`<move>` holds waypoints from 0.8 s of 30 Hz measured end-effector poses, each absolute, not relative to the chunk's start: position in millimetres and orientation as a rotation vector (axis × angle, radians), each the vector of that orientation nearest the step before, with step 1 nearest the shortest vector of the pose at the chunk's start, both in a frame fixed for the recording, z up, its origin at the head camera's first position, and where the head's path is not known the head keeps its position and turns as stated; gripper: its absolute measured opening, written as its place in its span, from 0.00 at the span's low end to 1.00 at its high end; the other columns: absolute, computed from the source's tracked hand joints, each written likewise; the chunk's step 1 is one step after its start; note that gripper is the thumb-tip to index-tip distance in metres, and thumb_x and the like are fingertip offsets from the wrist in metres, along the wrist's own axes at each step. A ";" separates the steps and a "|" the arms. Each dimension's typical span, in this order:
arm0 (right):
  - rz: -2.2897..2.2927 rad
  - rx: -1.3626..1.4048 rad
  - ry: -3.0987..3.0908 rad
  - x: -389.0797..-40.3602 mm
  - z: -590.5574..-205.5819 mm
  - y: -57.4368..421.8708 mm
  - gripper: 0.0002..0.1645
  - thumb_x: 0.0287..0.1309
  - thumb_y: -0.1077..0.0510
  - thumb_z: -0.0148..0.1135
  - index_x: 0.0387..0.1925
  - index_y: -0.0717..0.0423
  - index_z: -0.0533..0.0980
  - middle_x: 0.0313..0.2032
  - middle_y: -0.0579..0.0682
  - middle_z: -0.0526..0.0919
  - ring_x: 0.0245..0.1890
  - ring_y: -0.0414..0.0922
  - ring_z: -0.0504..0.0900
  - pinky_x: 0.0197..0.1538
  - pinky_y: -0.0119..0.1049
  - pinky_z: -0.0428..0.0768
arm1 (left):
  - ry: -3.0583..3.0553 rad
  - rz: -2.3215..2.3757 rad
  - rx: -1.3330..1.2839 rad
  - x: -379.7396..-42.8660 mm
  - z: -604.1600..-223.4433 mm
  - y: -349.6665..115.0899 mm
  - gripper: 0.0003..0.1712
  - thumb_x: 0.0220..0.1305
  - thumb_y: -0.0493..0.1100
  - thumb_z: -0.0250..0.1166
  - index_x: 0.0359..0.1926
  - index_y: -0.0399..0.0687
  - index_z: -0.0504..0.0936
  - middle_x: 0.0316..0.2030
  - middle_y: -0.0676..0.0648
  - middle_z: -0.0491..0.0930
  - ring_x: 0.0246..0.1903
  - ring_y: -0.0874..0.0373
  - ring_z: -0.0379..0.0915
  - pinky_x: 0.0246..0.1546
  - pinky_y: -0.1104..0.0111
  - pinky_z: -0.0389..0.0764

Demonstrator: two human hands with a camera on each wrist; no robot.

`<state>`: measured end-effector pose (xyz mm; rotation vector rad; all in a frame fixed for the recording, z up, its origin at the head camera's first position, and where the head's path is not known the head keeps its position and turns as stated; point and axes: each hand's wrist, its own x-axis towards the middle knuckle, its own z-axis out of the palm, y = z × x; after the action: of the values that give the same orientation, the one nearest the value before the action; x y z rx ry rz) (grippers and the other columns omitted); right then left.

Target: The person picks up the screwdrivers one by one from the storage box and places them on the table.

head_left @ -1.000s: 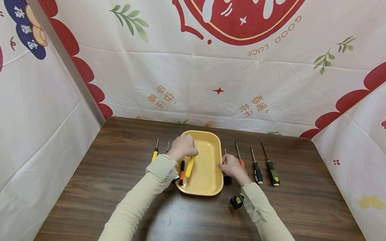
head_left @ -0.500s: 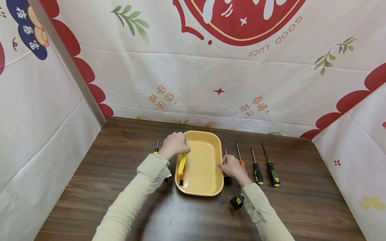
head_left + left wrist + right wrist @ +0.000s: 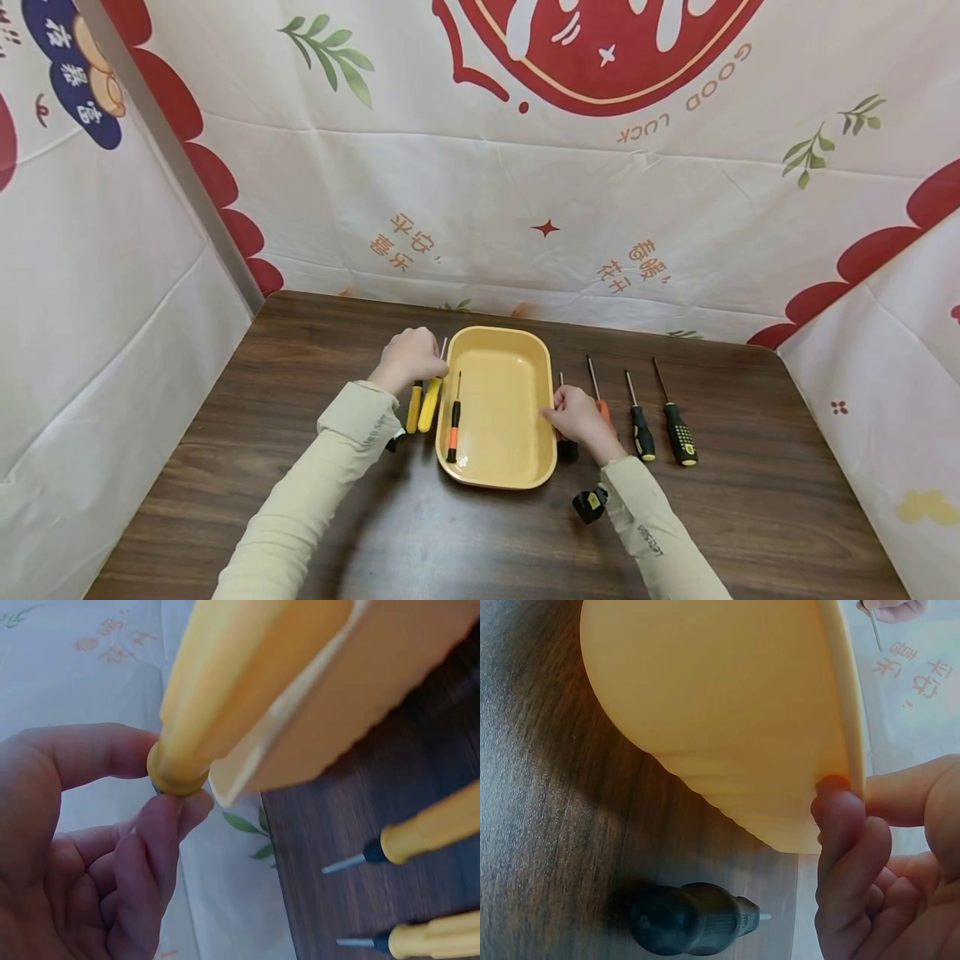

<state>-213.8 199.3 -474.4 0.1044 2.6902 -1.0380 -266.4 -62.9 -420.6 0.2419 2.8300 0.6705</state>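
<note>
My left hand (image 3: 411, 358) pinches a yellow-handled screwdriver (image 3: 430, 404) near the collar of its handle, just outside the left side of a yellow tray (image 3: 510, 417). Close up in the left wrist view, thumb and fingertips meet at the collar of this screwdriver (image 3: 225, 682), and its handle overlaps the tray wall. My right hand (image 3: 576, 412) pinches the tray's right rim between thumb and fingers, as the right wrist view shows at the rim (image 3: 847, 712). Inside the tray, along its left side, lies a slim black-and-orange screwdriver (image 3: 454, 425).
Two more yellow screwdrivers, one (image 3: 427, 825) above the other (image 3: 431, 937) in the left wrist view, lie on the wooden table (image 3: 465, 550). Right of the tray are a dark-handled screwdriver (image 3: 690, 919), an orange one (image 3: 603, 408) and two black-and-yellow ones (image 3: 641, 433). Printed cloth (image 3: 450, 175) hangs behind.
My left hand has carried the yellow screwdriver leftward from over the tray to beyond its left rim. The slim screwdriver inside is now fully uncovered. My right hand keeps its place.
</note>
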 end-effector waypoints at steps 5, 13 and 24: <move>-1.041 0.119 2.687 -214.2 -475.6 198.6 0.11 0.53 0.62 0.59 0.23 0.61 0.66 0.14 0.50 0.70 0.09 0.39 0.72 0.15 0.30 0.71 | 2.811 0.684 0.215 -268.1 -423.0 -76.9 0.21 0.40 0.40 0.59 0.04 0.53 0.57 0.05 0.55 0.51 0.09 0.63 0.42 0.10 0.72 0.50; -1.042 0.124 2.677 -214.5 -475.1 198.8 0.12 0.54 0.62 0.59 0.23 0.61 0.65 0.14 0.50 0.70 0.10 0.39 0.72 0.16 0.31 0.72 | 2.807 0.670 0.170 -269.9 -427.1 -99.8 0.22 0.43 0.39 0.59 0.04 0.52 0.58 0.05 0.55 0.56 0.07 0.63 0.50 0.09 0.73 0.56; -1.052 0.126 2.670 -215.1 -475.4 199.1 0.12 0.54 0.62 0.60 0.23 0.61 0.66 0.14 0.50 0.70 0.10 0.39 0.72 0.16 0.30 0.71 | 2.807 0.631 0.135 -272.9 -438.3 -121.7 0.21 0.43 0.39 0.59 0.05 0.53 0.58 0.06 0.55 0.53 0.09 0.63 0.45 0.11 0.72 0.54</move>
<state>-215.1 199.1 -475.4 0.1262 2.6700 -1.0520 -272.9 -121.7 -438.3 0.1347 2.8067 0.6312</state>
